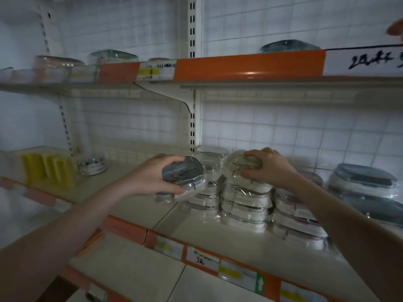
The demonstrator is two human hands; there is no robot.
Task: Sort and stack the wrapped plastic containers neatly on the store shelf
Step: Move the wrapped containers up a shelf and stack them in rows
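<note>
My left hand [150, 177] grips a wrapped container with a grey lid [185, 177], tilted and held just above the shelf beside the stacks. My right hand [266, 168] rests curled over a clear wrapped container [239, 164] that tops the middle stack [244, 205]. A lower stack [207, 192] stands between the two hands, partly hidden by the grey-lid container. Further right is a stack with dark reddish lids [298, 219], and beyond it larger containers with blue-grey lids [366, 177].
The cream shelf [135, 205] has an orange price strip along its front. Yellow items [50, 171] and a small round tin [92, 166] stand at the left. The upper shelf [250, 66] holds more wrapped containers. A white slotted upright [193, 118] splits the tiled back wall.
</note>
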